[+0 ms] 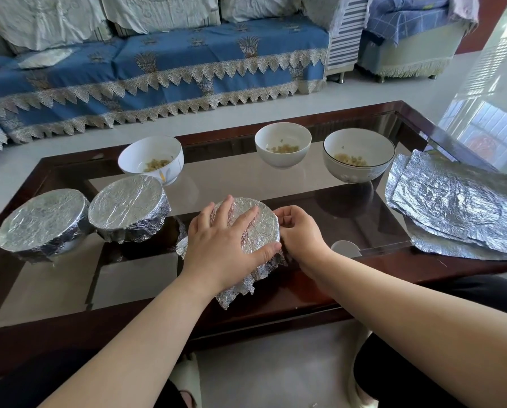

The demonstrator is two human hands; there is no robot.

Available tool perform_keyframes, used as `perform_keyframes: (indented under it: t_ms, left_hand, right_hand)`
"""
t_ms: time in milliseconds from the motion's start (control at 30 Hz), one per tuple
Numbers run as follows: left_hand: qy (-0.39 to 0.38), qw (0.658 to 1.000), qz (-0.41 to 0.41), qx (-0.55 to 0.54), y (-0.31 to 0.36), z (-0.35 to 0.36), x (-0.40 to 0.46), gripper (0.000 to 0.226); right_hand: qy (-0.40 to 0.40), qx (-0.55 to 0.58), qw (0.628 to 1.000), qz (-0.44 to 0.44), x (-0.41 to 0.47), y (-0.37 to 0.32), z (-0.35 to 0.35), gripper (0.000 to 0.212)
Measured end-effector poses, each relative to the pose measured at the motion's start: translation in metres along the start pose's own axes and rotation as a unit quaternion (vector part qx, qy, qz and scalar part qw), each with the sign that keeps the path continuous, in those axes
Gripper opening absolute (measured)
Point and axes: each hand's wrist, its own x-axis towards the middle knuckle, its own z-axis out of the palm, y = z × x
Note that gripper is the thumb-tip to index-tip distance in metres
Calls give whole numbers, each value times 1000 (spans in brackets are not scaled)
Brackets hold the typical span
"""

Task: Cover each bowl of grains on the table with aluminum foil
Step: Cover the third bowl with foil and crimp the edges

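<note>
With my left hand (227,240) pressing flat on the foil of the third bowl (253,228) at the desk's near edge and my right hand (300,231) pinching its side, two covered bowls (128,207) sit left while three open bowls (283,144) wait along the far edge.

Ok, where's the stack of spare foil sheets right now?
The foil sheets lie on the table's right end, just right of the dark-rimmed bowl.
</note>
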Motion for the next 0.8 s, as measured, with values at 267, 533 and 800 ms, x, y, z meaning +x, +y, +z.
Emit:
perform_keyframes:
  t_ms: [267,533,800]
  left_hand:
    - [3,1000,-6,0,0,0,1,99]
    - [11,1000,-24,6,2,1,1,99]
    - [-9,997,-77,6,18,-5,-7,94]
  right_hand:
    - [11,128,990,59,-13,-2,-6,21]
    - [-17,37,999,-14,-31,5,-10,35]
    - [-46,-56,994,-78,-40,2,-4,19]
